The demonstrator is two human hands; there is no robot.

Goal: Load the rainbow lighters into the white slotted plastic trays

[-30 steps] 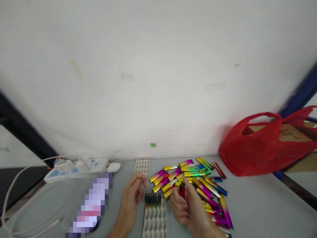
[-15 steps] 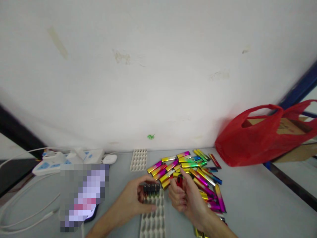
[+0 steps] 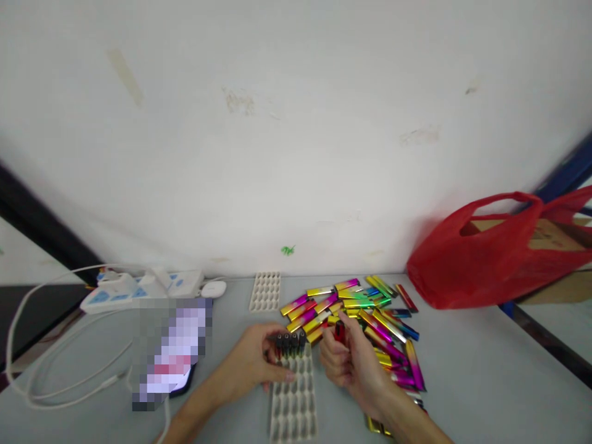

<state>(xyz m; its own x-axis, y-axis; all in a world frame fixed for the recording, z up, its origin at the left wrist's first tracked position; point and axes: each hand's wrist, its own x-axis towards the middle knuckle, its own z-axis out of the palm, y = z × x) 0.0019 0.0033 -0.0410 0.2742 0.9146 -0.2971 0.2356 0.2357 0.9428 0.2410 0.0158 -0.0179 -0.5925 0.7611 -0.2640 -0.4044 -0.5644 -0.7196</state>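
My left hand (image 3: 259, 357) is curled around the upper left of a pale tray (image 3: 296, 394) with rows of round cells, its thumb across the front. Beside its fingers, several lighters (image 3: 290, 345) with black tops stand upright in a row at the tray's far end. My right hand (image 3: 345, 357) is closed around a red lighter (image 3: 340, 332), whose black top points up between thumb and fingers. Right behind this hand spreads a loose pile of shiny lighters (image 3: 361, 302) in gold, purple, green and blue.
A second pale tray (image 3: 265, 291) lies near the wall. On the left are a white power strip (image 3: 111, 295), cables (image 3: 87, 404), a white charger (image 3: 213, 288) and a blurred phone (image 3: 178, 354). A red plastic bag (image 3: 462, 265) with a cardboard box stands at the right.
The view has shifted slightly, so everything sits a little further right. Both hands keep nearly the same pose, the right still with the red lighter.
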